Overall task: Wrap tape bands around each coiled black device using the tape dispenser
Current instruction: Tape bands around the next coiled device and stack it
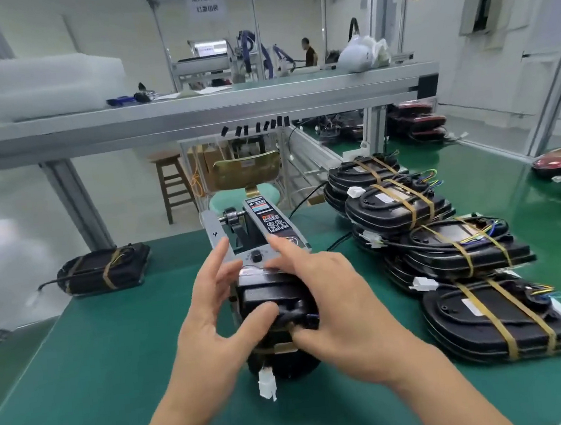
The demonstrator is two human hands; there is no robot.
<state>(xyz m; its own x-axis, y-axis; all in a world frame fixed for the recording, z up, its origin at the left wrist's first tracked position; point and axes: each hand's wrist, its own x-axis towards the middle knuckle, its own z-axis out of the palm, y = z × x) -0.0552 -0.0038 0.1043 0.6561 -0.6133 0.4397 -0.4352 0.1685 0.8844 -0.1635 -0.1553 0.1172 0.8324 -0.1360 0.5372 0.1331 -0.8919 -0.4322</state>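
Note:
A black coiled device [271,302] stands on edge on the green mat, pushed against the front of the grey tape dispenser [260,234]. One tan tape band crosses its lower part, and a white connector [267,384] hangs from it toward me. My left hand [213,308] holds the device from the left, thumb pressed on its face, fingers spread upward. My right hand [328,296] grips it from the right, thumb on the lower edge and index finger reaching onto the dispenser's front.
Stacks of banded black devices [439,241] fill the right side of the mat. One banded device [103,268] lies at the far left corner. A metal shelf [194,111] spans overhead. A chair [247,181] and a wooden stool [172,185] stand behind the bench.

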